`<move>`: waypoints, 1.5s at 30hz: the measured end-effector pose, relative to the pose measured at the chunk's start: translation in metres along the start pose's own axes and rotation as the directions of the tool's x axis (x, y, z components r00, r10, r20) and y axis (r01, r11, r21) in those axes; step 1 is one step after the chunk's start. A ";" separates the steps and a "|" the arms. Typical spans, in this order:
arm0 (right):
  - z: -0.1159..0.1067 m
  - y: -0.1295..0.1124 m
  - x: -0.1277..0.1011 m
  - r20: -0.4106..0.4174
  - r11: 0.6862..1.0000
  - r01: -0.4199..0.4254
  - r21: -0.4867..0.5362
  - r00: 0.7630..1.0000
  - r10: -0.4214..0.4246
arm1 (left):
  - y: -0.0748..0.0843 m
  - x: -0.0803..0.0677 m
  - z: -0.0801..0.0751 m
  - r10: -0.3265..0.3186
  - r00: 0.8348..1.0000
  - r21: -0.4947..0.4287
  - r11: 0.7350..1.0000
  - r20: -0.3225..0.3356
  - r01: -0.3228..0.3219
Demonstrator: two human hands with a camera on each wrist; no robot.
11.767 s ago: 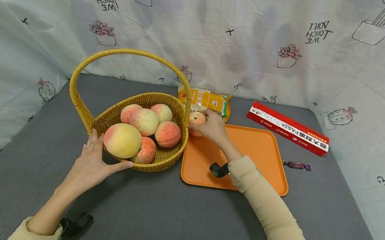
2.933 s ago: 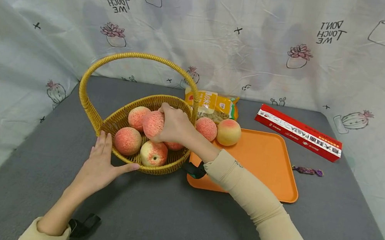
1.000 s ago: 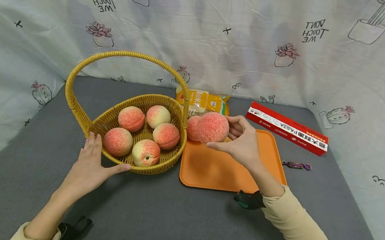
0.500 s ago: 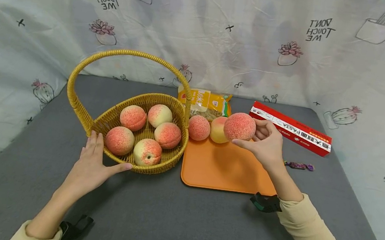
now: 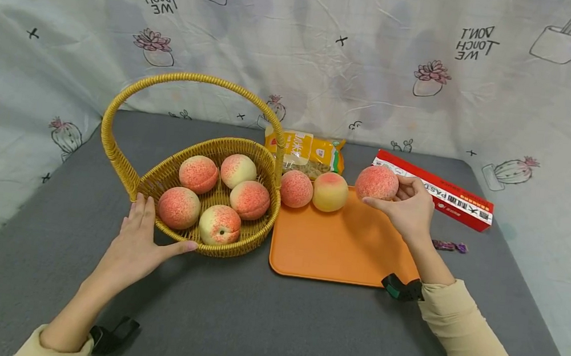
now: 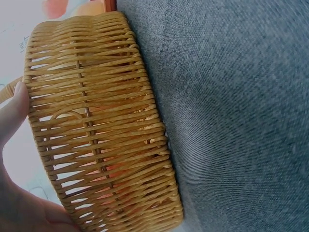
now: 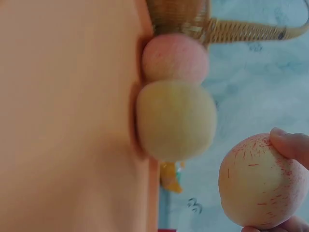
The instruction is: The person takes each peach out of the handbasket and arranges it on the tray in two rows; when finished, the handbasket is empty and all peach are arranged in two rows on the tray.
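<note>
Head view: right hand (image 5: 411,210) grips a pink peach (image 5: 377,182), fingers curled round it, above the far right corner of the orange tray (image 5: 345,252), just right of two peaches (image 5: 329,191) resting there. Left hand (image 5: 139,244), fingers straight, rests against the wicker basket (image 5: 181,237).

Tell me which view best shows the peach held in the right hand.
The head view: the held peach shows whole in the right hand, above the orange tray. The right wrist view shows it close but cut off at the edge; the left wrist view shows only the basket.
</note>
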State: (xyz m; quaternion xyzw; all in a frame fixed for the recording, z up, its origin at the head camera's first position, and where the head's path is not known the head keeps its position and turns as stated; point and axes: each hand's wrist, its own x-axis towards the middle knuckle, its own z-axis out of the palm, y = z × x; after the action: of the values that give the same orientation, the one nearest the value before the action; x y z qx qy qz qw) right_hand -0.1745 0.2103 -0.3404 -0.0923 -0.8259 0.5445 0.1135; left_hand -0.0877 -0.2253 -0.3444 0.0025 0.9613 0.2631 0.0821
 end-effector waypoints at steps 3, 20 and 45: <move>0.001 0.005 0.008 -0.003 0.998 -0.028 -0.054 1.000 0.028 | 0.001 0.000 0.000 -0.002 1.000 0.001 1.000 0.001 0.002; 0.016 0.032 0.036 0.196 0.936 -0.034 -0.350 0.975 0.109 | 0.001 0.000 0.000 0.001 1.000 -0.010 1.000 0.006 -0.001; 0.096 -0.064 -0.042 0.436 0.660 0.751 -0.002 0.595 -0.675 | 0.001 0.002 -0.001 -0.004 1.000 -0.003 1.000 0.028 0.005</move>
State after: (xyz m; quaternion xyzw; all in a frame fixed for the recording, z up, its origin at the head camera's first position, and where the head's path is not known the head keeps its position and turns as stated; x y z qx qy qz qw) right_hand -0.1640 0.0896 -0.3220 0.3497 -0.8445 0.3797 0.1428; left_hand -0.0894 -0.2255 -0.3431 0.0038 0.9597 0.2642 0.0961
